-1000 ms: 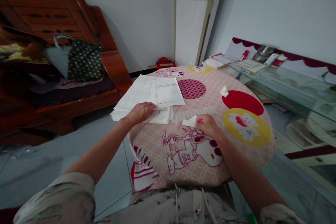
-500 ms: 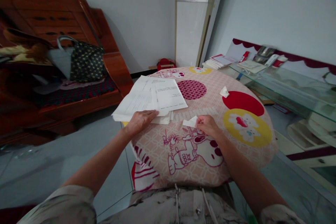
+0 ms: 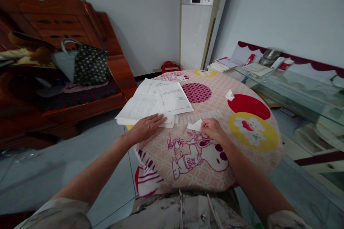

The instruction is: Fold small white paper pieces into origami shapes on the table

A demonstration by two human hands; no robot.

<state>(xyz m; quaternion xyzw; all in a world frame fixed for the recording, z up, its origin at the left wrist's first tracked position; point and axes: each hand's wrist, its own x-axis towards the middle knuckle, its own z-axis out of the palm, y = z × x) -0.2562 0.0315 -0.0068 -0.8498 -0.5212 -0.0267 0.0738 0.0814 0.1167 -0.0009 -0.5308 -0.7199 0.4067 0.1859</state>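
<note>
Mostly flat paper (image 3: 143,102); angular scrap (image 3: 195,125)

1 head cam, facing fwd & down, tbl (image 3: 215,103) close below, wall (image 3: 150,21) farther off.

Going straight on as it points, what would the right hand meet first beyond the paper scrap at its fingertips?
Likely the printed sheet atop the paper stack, across the tablecloth; height is unclear, so the right hand might pass above it.

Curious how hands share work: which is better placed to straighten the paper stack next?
Probably the left hand: it lies at the near edge of the paper stack, while the right hand is apart from it, pinching a small white slip.
</note>
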